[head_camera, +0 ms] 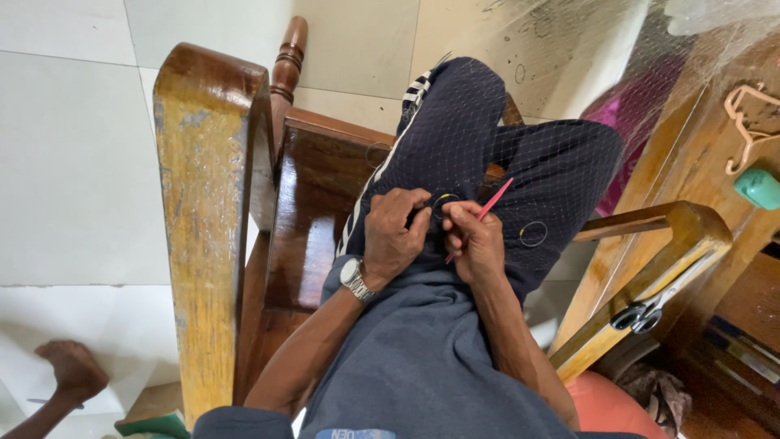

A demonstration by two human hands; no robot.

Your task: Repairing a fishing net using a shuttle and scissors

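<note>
Hands first, since they sit closest to the camera: the person's left hand (396,237), with a silver metal wristwatch (355,279) on the wrist, has its fingers curled and pinched shut on a fold of fine, thin-stranded fishing net (520,150) draped over the lap, right by a small yellow ring (444,200) fixed in the mesh. The right hand (474,242) sits just beside it, fingers closed tight around a slim pink plastic netting needle (487,211) that angles up and to the right. A second yellow ring (533,234) lies in the mesh a bit further right, over the dark navy striped track pants (455,122). Judging from this, the risky part is that the mesh is so fine the needle tip could easily catch the wrong strand or snag the trouser fabric underneath, and if the left-hand pinch slackens the net would probably slide off the knee. The person sits in a glossy brown wooden armchair (213,203) with a worn armrest, and a pair of metal scissors (650,309) rests on the other armrest, close enough to the edge that an elbow bump might knock it off. Beyond that is a pale tiled floor (65,162), more net heaped at upper right, and another person's hand (71,370) at the lower left.
</note>
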